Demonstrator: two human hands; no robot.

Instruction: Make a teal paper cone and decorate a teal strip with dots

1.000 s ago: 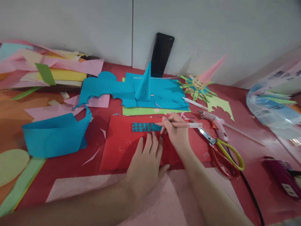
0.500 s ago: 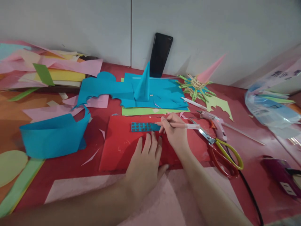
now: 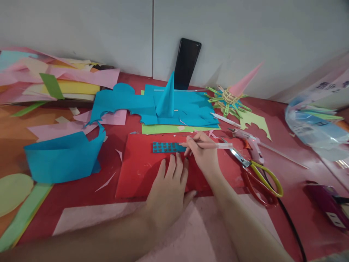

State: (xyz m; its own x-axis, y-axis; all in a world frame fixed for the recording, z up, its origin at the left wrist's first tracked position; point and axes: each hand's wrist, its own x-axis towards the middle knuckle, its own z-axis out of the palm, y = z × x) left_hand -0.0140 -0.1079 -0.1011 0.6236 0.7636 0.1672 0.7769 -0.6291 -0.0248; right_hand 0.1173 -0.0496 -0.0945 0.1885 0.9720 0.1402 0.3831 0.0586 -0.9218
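A small blue paper strip (image 3: 164, 147) lies on a red board (image 3: 136, 174), its left part covered in rows of dark rounded marks. My right hand (image 3: 203, 153) is closed around a pale pink pen (image 3: 209, 145), whose tip is over the unmarked right part of the strip. That end of the strip is partly hidden by my fingers. My left hand (image 3: 170, 185) rests flat on the board, fingers stretched out, fingertips at the strip's lower edge. Right of the board lie scissors (image 3: 247, 165) with red and yellow handles, beside a pink glue gun (image 3: 252, 143).
A blue paper band (image 3: 62, 158) stands at left, near piled paper scraps (image 3: 73, 78). Behind the board are a blue paper cone (image 3: 167, 100), a phone (image 3: 187, 63) against the wall and a pink-coned craft piece (image 3: 231, 94). A plastic bag (image 3: 308, 120) lies at right.
The pen tip has shifted very slightly to the right over the strip. My left hand stays in place, and the view has moved a tiny bit.
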